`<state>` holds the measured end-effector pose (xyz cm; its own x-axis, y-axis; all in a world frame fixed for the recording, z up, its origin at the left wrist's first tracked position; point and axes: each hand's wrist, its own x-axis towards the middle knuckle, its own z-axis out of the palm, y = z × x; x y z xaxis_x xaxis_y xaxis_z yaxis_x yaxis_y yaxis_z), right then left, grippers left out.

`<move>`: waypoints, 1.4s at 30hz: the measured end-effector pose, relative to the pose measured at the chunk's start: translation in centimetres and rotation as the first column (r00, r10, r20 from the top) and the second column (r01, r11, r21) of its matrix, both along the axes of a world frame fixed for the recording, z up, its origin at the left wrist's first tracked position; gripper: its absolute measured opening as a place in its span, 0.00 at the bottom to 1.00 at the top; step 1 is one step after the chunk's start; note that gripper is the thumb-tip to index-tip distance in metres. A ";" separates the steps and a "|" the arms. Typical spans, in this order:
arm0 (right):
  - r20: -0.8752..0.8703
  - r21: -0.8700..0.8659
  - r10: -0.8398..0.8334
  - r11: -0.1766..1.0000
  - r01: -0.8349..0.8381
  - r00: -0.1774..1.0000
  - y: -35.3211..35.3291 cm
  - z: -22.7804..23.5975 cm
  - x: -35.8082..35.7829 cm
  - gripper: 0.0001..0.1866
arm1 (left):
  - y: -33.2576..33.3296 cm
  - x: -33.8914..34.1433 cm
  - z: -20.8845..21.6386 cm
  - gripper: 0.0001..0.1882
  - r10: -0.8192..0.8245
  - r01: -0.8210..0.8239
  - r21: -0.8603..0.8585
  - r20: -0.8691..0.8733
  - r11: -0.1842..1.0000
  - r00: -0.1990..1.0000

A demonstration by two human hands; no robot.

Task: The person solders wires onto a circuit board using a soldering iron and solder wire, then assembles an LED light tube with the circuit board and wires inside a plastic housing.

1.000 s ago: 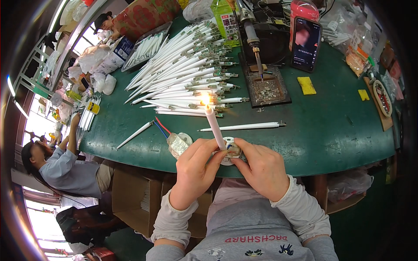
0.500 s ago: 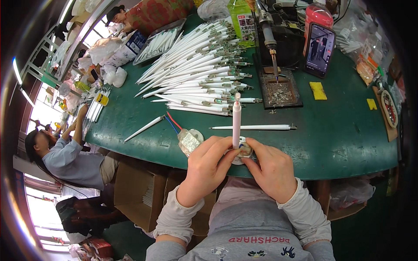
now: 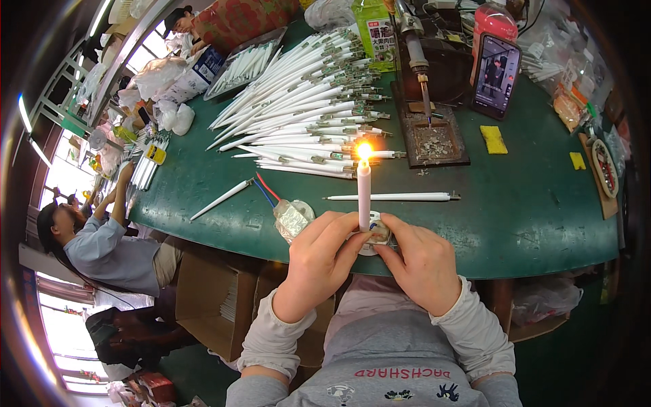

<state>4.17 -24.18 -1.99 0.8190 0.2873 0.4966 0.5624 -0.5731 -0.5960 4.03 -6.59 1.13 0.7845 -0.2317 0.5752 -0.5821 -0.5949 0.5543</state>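
Low in the centre of the frame, close to the near edge of the smooth green counter [image 3: 529, 217], stands a slim, pale candle stick [image 3: 364, 198], upright, its tip blazing yellow-white, its foot at a round white disc [image 3: 374, 218]! Just left of it, a crinkled silvery packet [image 3: 291, 218] sprouts one red and one blue wire; beyond, glossy white tapered rods [image 3: 291, 115] fan out in a great heap, ends bristling with small metal bits.

Now the containers: upper left, a shallow tray [image 3: 218, 93] loaded with more white rods; upper right of centre, a dark square pan [image 3: 447, 157] of crumbly pale scraps; far right, an oval dish [image 3: 595, 159] with small reddish pieces; lower left, an open cardboard box [image 3: 203, 305] with thin white lengths inside.

And the hands! Both forearms angle inward from the bottom, wrists in pale gathered cuffs; the left hand [image 3: 320, 251] pinches the stick's foot between thumb and forefinger, the right hand [image 3: 424, 261] grasps the disc's right side, thumb below, knuckles bent
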 end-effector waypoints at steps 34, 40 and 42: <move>0.000 0.473 0.341 0.828 -0.300 0.940 -2.3 0.3 -0.8 0.11 | -1.9 -1.4 0.0 0.10 -0.335 -0.080 -0.795 -0.342 0.601 0.878; 0.028 0.495 0.338 0.813 -0.307 0.941 -2.4 0.1 -0.7 0.10 | -2.3 -1.8 -0.4 0.09 -0.359 -0.070 -0.840 -0.303 0.538 0.883; 0.031 0.489 0.341 0.815 -0.312 0.940 -2.4 0.0 -0.7 0.10 | -2.3 -2.0 -0.5 0.09 -0.378 -0.067 -0.867 -0.283 0.494 0.881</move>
<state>3.48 -26.60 -1.95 0.7502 0.2800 0.5990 0.6230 0.0044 -0.7822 2.06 -8.94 0.68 0.9759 0.0394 0.2147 -0.2143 0.3604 0.9079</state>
